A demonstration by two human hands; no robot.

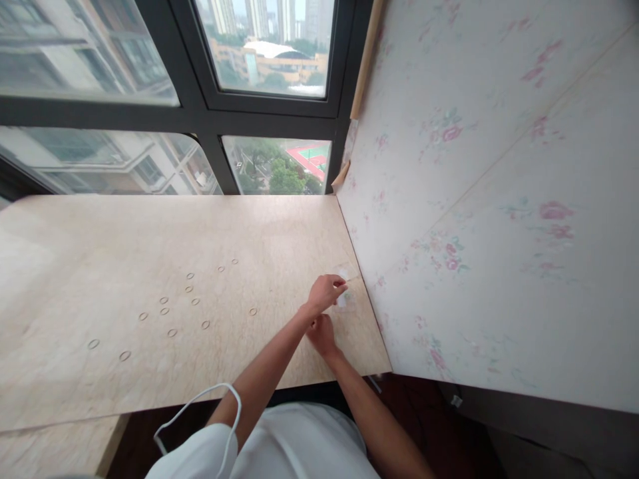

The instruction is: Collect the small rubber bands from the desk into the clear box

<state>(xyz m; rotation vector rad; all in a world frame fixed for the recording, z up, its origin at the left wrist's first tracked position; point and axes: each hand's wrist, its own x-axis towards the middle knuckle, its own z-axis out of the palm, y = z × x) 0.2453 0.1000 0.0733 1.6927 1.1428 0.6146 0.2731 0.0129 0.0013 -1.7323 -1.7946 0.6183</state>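
Several thin rings (195, 302) lie scattered on the left and middle of the stone sill. My left hand (327, 293) reaches across to the right, over a small clear plastic bag (344, 303) near the wall. Its thumb and fingertips are pinched together, and what they hold, if anything, is too small to make out. My right hand (322, 332) is just below, under the left wrist, with its fingers curled and mostly hidden by the left forearm.
The light stone sill (279, 246) runs along dark-framed windows (274, 116). A flower-patterned wall (474, 199) rises close on the right. A white cord (200, 392) loops around the left forearm near the front edge.
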